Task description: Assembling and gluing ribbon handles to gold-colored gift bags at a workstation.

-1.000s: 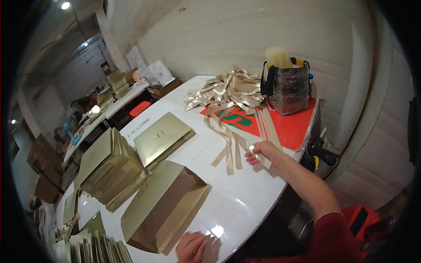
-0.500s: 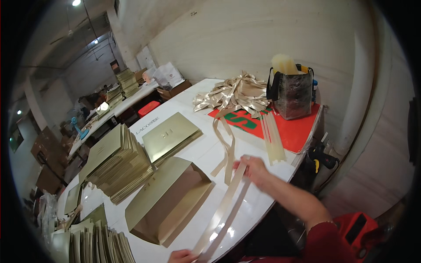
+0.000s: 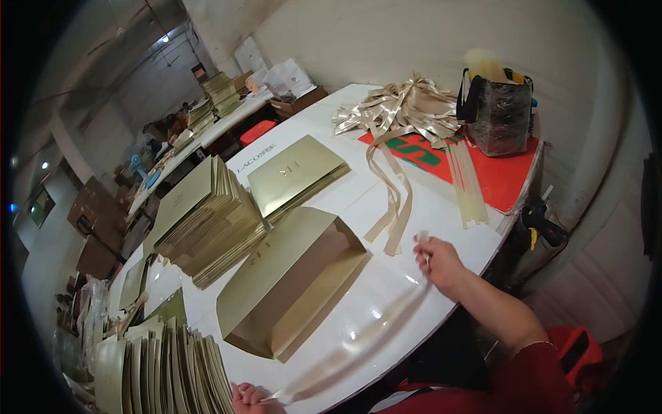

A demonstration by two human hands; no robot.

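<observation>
One beige satin ribbon (image 3: 372,327) runs, blurred, between my hands over the near edge of the white table. My left hand (image 3: 248,399), at the lower edge, is closed on one end. Fingers curled, my right hand (image 3: 438,263) grips the other end. An open gold paper box (image 3: 279,272) lies on its side just left of the ribbon, touched by neither hand. Beyond my right hand, loose ribbon strands (image 3: 394,196) trail down from a shiny heap of ribbon (image 3: 400,107).
Stacks of flat gold boxes (image 3: 207,231) and gold panels (image 3: 296,172) stand to the left; more gold pieces (image 3: 162,369) fill the near left. Glue sticks (image 3: 467,186) lie partly on a red sheet (image 3: 507,185) beside a dark bag (image 3: 498,124). A glue gun (image 3: 545,224) hangs off the right edge.
The view has shifted, so the table sits further right and higher. The ribbon was straight and taut between my hands; now it curves and blurs. Both hands still hold it.
</observation>
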